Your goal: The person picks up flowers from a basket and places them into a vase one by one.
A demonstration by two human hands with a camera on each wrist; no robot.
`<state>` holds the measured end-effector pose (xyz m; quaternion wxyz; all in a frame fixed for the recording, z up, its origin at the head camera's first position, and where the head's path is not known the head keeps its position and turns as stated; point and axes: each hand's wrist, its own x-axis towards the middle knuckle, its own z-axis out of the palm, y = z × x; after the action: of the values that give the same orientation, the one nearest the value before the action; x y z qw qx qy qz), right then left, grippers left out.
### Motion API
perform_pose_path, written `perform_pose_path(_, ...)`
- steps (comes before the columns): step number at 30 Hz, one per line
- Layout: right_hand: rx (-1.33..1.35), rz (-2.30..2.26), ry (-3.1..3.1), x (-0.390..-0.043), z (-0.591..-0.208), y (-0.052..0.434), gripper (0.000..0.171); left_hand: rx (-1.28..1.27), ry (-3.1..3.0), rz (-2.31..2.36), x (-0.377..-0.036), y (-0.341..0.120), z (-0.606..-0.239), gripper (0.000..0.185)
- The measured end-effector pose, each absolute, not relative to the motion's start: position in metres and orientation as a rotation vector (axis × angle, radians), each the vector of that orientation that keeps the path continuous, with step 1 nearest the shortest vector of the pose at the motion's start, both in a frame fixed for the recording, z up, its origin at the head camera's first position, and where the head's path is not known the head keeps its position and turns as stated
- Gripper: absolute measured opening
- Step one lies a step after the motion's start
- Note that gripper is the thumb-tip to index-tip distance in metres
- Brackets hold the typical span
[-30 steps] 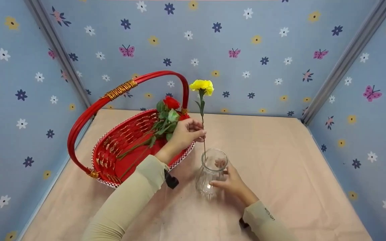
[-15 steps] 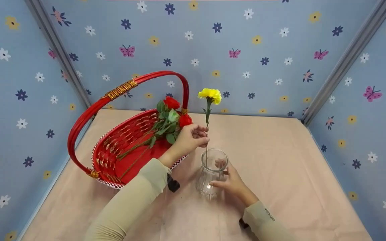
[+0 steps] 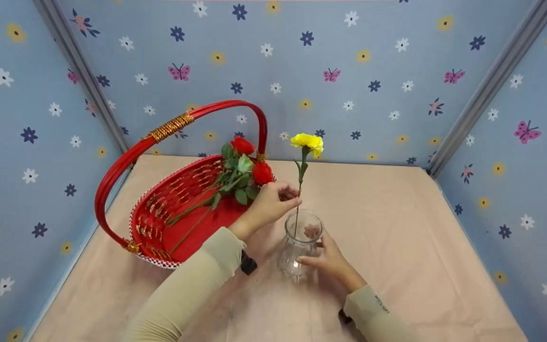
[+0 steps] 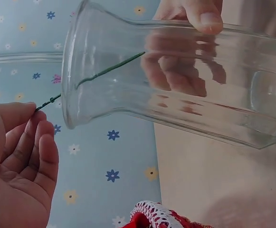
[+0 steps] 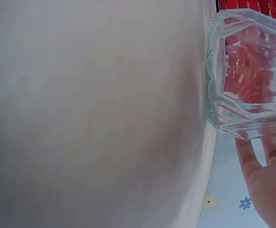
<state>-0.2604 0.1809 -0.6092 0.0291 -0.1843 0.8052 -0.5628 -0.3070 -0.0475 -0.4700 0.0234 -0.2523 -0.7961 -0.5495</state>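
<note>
My left hand point(image 3: 269, 203) pinches the thin stem of a yellow carnation point(image 3: 307, 144) between thumb and fingers. The bloom points up, and the stem's lower end runs down through the mouth of a clear glass vase point(image 3: 288, 256). In the left wrist view the green stem point(image 4: 111, 70) slants inside the vase neck, its tip well above the base. My right hand point(image 3: 334, 260) grips the upright vase on its right side, thumb at the front and fingers behind the glass. The right wrist view shows the vase's faceted base point(image 5: 216, 71) on the table.
Left of the vase stands a red woven basket point(image 3: 197, 237) with a tall arched handle point(image 3: 126, 164). Red roses point(image 3: 262, 172) and a pale green bud point(image 3: 245, 164) lie in it. A pinkish cloth point(image 3: 397, 228) covers the table, with patterned blue walls point(image 3: 387, 109) around it.
My left hand has moved right and slightly down with the carnation, and its stem now reaches deeper into the vase. The right hand and vase have stayed put.
</note>
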Motion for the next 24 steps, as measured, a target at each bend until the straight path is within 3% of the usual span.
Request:
perform_pose_path(8, -0.561, -1.734, 2.486, -0.26, -0.61, 0.18, 0.095, -0.828, -2.533, -1.586, -0.305, -0.044, -0.476, 0.008)
perform_pose_path(15, -0.549, -1.719, 2.477, -0.259, -0.61, 0.18, 0.107, -0.841, -2.571, -1.474, -0.3, -0.043, -0.48, 0.005)
perform_pose_path(24, -0.558, -1.728, 2.485, -0.26, -0.612, 0.18, 0.109, -0.901, -2.604, -1.431, -0.298, -0.044, -0.486, 0.005)
